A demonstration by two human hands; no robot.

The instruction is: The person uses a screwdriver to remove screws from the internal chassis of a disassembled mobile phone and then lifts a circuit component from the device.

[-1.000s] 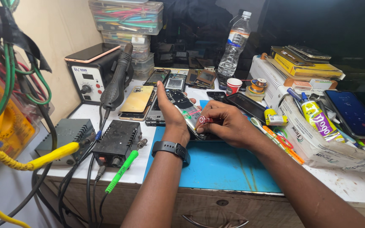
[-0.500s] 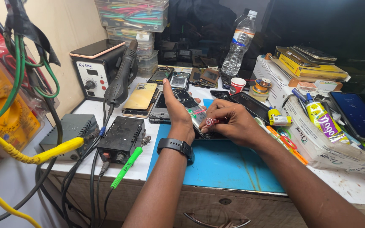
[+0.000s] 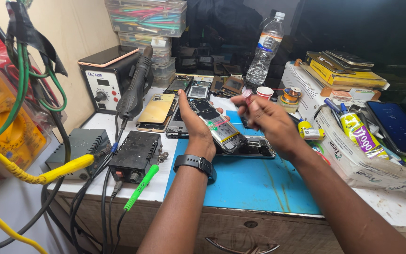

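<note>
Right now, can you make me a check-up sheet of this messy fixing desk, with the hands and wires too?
Surface: blue mat on a white bench top, bare at the front.
Job's things: opened phone with its insides showing, a second open phone lying under it.
Clutter: gold phone back, phone parts, water bottle, small cup, glue tube.
Hands: left hand holds the opened phone; right hand pinches a small pink-tipped thing above it.
Cables: green probe, yellow lead, black wires.
Surroundings: hot-air station, yellow meter, stacked plastic boxes.
</note>
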